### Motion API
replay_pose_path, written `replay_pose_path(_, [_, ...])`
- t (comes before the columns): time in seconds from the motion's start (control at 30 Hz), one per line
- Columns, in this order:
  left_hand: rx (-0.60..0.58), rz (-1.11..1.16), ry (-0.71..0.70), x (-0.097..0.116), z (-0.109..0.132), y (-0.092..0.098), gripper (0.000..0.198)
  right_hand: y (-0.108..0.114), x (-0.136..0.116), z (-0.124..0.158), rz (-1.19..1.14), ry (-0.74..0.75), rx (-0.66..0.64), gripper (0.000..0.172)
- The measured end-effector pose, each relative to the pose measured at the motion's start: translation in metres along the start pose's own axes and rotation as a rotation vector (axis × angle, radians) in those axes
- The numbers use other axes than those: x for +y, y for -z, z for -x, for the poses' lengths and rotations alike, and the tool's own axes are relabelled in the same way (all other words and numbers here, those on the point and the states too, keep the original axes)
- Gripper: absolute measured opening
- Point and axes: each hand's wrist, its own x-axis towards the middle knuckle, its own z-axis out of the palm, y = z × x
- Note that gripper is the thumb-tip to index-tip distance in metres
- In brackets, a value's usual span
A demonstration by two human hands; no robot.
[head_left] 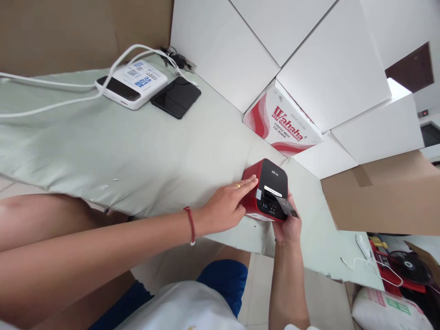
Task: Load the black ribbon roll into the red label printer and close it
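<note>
A small red-and-black box-shaped device (275, 176) stands tilted in view near the front edge of the covered table. Its black face has a pale logo, a white label strip and small markings. A dark, see-through flap or card (288, 207) juts out at its lower right. My left hand (227, 204), with a ring and a red bracelet, presses stretched fingers along the device's red left side and edge. From the right, my right hand (290, 224) grips the device's lower right side, its fingers partly hidden behind the flap.
White boxes (337, 59) and a Wahaha carton (282, 121) line the table's (144, 151) far side. A white device (137, 85) with cables, a black phone (176, 97) and keys (178, 59) lie at the upper left. Brown cardboard (385, 192) stands right.
</note>
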Motion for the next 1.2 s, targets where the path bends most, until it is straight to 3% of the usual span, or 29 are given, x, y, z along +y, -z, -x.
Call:
replay_pose_path(0.13, [0.066,-0.013,-0.032,0.006,0.009,0.014,0.077,-0.008,0.002,0.016,0.120,0.047,0.028,0.056])
replay_pose_path(0.27, [-0.010,-0.153,-0.151,0.005,0.016,0.028,0.056,-0.008,0.005,0.031,0.216,0.078,0.112,0.056])
replay_pose_path(0.4, [-0.086,-0.262,-0.188,0.003,0.016,0.034,0.056,-0.004,0.004,0.044,0.365,0.328,0.248,0.048])
replay_pose_path(0.47, [-0.107,-0.289,-0.173,0.004,0.013,0.037,0.059,-0.004,0.000,0.050,0.424,0.479,0.256,0.040])
replay_pose_path(0.63, [-0.184,-0.354,-0.079,0.011,0.005,0.042,0.057,-0.005,-0.013,0.058,0.677,0.725,0.036,0.038])
replay_pose_path(0.87, [-0.150,-0.298,-0.113,0.010,-0.001,0.046,0.048,0.002,-0.015,0.059,0.749,0.782,-0.127,0.037])
replay_pose_path(1.2, [-0.102,-0.204,-0.100,-0.008,0.000,0.038,0.058,0.006,-0.028,0.058,0.755,0.723,-0.226,0.032])
